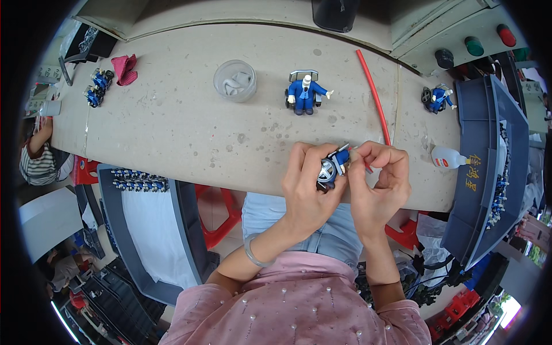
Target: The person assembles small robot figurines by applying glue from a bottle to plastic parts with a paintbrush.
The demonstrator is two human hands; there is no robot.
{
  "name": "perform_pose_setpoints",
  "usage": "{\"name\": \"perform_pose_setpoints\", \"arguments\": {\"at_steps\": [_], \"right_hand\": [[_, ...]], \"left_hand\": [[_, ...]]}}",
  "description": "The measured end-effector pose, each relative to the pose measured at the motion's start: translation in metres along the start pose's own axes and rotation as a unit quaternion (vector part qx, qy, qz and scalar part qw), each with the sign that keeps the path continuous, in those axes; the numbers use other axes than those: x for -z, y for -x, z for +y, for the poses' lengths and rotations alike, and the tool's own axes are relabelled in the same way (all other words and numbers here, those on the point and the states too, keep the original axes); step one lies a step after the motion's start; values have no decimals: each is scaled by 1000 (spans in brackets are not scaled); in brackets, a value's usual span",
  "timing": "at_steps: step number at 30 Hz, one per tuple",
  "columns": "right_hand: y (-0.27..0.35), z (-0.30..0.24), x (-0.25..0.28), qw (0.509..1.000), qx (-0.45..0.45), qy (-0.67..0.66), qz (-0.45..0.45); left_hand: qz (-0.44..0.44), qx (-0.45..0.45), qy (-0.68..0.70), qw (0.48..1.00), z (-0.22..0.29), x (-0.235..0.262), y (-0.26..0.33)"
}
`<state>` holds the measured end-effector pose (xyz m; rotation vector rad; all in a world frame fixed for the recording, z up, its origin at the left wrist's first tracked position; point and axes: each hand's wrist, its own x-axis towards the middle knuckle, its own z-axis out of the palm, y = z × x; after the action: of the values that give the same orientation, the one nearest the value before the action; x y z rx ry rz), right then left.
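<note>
Close to the table's front edge, my left hand [307, 184] is closed around a small toy figure in a wheelchair [329, 171], dressed in blue, with a grey spoked wheel facing up. My right hand [380, 178] pinches thumb and forefinger together at the figure's upper end. A bit of red and grey shows between those fingers, too small to name. Farther back sits a second wheelchair figure [307, 94] in a blue suit, one arm held out; its head is plain white. A red stick [375, 95] lies to its right, its near end close to my right hand.
A clear cup [235, 81] holds white material. A pink cloth [124, 69] and more figures [98, 87] are at the far left. Right stand another figure [438, 99], a white bottle [448, 157] and a grey bin [477, 172]. A grey bin [187, 230] with figures stands lower left.
</note>
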<state>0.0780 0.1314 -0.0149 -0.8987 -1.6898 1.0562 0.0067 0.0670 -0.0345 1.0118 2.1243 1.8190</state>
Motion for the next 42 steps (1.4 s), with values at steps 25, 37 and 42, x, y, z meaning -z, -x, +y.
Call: {"name": "perform_pose_setpoints", "arguments": {"at_steps": [25, 37, 42], "right_hand": [[12, -1, 0, 998, -32, -54, -1], [10, -1, -2, 1000, 2, -29, 12], [9, -1, 2, 1000, 21, -12, -17]], "left_hand": [[-17, -15, -5, 1000, -2, 1, -1], [-18, -12, -7, 1000, -2, 0, 0], [-16, -18, -3, 1000, 0, 1, -3]]}}
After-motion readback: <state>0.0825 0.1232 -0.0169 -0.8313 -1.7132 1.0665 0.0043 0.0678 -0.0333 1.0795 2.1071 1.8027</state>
